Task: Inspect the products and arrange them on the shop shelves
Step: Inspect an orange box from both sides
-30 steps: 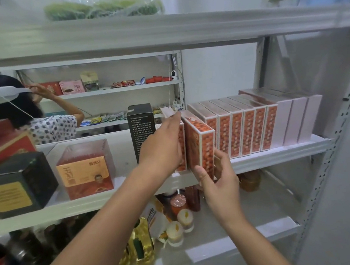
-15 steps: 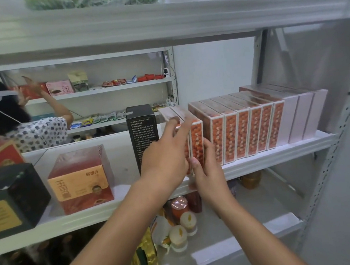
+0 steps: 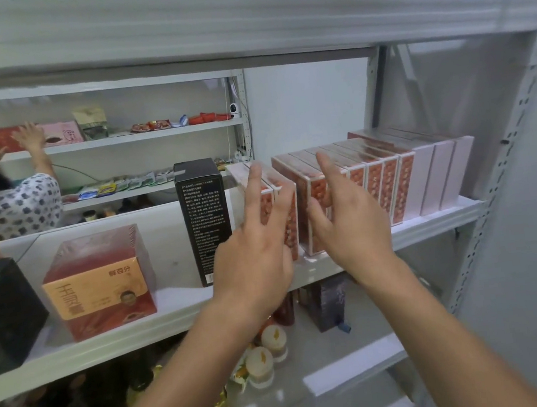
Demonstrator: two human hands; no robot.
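Observation:
A row of flat red-and-pink patterned boxes [image 3: 388,183] stands upright on the middle white shelf [image 3: 437,224], with plain pink boxes [image 3: 438,180] at its right end. Two more patterned boxes [image 3: 289,211] stand just left of the row, a narrow gap between them and it. My left hand [image 3: 257,238] is open, fingers spread, in front of these two boxes. My right hand [image 3: 346,224] is open too, palm facing left, in front of the row's left end. Neither hand grips anything.
A tall black box [image 3: 203,217] stands left of my left hand; an orange-red cube box [image 3: 99,283] and a dark box [image 3: 2,314] sit further left. Jars [image 3: 267,350] and bottles fill the lower shelf. Another person [image 3: 9,199] reaches into a far shelf behind.
My right hand set the held box upright beside the row and let go. Both hands opened and drew slightly back from the boxes.

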